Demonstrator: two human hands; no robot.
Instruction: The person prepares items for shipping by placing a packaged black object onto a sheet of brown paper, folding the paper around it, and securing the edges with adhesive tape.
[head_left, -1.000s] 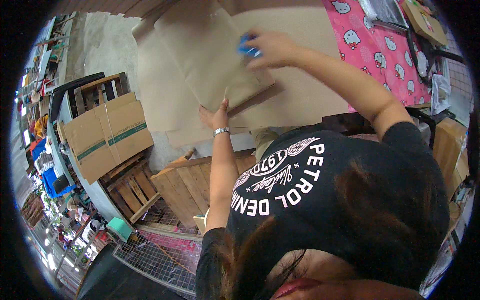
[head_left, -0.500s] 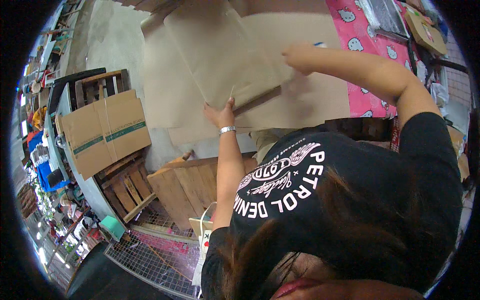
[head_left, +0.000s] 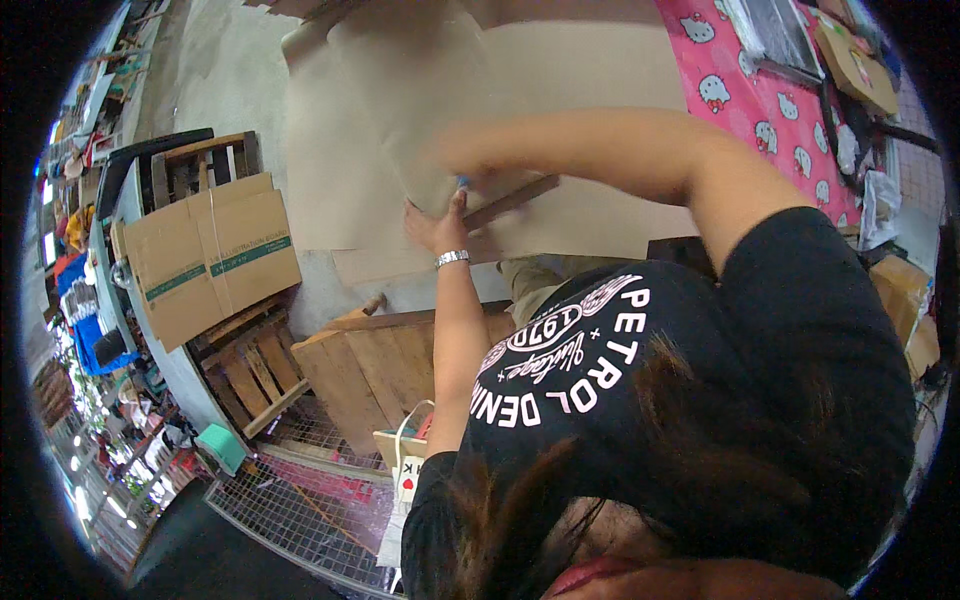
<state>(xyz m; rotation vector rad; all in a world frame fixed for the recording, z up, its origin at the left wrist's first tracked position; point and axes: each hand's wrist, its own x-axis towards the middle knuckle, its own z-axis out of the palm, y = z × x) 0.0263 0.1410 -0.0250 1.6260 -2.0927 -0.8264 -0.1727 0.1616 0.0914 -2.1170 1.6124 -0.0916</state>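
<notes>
Large brown paper sheets [head_left: 600,85] lie over the work surface in front of me. My left hand [head_left: 436,228] rests at the near edge of the upper sheet [head_left: 375,110], thumb and fingers apart. To the right of its thumb lies a narrow darker brown strip [head_left: 515,200]; I cannot tell what it is. Just above that thumb is my right hand [head_left: 455,152], smeared by motion and reached across to the left. A small blue tip [head_left: 463,182] of a slim tool shows beneath it; the rest of the tool is hidden.
Pink patterned cloth [head_left: 740,110] covers the surface at the right, with a cardboard box [head_left: 858,65] at its far side. Flattened cartons [head_left: 215,255] lean at the left. A wooden panel [head_left: 365,375] and a wire mesh rack [head_left: 300,520] stand near me.
My right hand has swept left across the paper, from the right side to beside my left hand. The left hand has stayed almost in place.
</notes>
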